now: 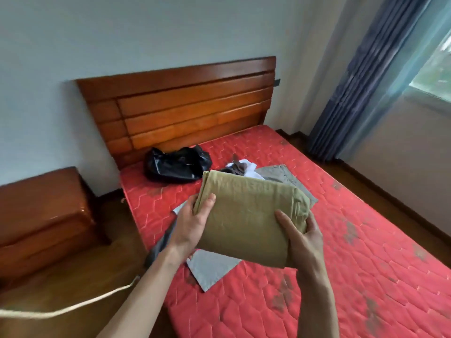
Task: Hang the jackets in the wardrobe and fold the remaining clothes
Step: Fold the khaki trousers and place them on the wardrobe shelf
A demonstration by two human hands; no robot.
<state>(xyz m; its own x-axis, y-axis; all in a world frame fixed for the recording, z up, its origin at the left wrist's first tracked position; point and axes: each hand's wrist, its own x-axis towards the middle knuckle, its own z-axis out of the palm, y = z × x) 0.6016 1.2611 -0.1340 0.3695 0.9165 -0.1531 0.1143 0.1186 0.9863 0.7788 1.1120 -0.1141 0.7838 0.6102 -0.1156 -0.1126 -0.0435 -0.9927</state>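
A folded olive-green garment point(246, 215) is held flat above the red mattress point(341, 252). My left hand point(192, 223) grips its left edge, thumb on top. My right hand point(300, 237) grips its right front corner. Under it a grey cloth point(210, 269) lies on the mattress, part of it hidden. Behind the green garment a grey-green folded piece point(280, 175) and a small heap of white and dark brown clothes point(241, 167) lie on the mattress. A shiny black jacket point(175, 164) lies crumpled near the headboard.
A wooden headboard point(185, 108) stands against the wall. A wooden bedside cabinet point(41, 215) sits at the left. Blue curtains point(361, 81) hang at the right by a window. A pale cord point(73, 306) crosses the wooden floor at lower left.
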